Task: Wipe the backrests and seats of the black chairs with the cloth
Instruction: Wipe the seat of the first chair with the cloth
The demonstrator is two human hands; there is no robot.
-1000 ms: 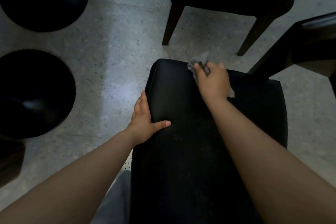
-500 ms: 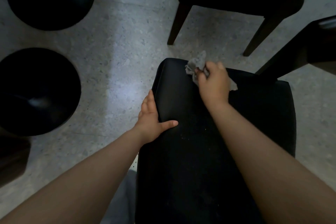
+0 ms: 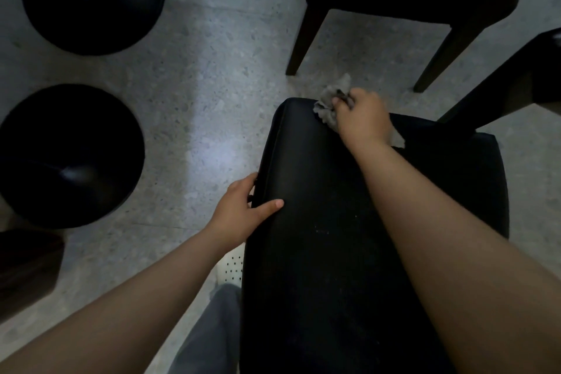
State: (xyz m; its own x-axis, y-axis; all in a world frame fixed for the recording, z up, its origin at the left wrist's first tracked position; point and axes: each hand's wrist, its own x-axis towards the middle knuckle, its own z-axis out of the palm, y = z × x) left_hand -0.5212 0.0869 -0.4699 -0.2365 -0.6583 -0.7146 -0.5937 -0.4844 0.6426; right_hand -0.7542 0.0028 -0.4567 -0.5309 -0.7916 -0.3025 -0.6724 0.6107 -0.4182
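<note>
Right hand [image 3: 362,121] had its fingers curled tight, bunching the crumpled grey cloth [image 3: 326,106] against the far edge of the black padded chair [image 3: 318,252]. Most of the cloth sat hidden under the palm. Left hand [image 3: 239,212] gripped the chair's left edge, thumb flat on top, fingers wrapped over the side with the tips out of sight. It was pretty dim, so I couldn't tell backrest from seat.

Single head view, looking steeply down, close over black chair [image 3: 349,237]
</note>
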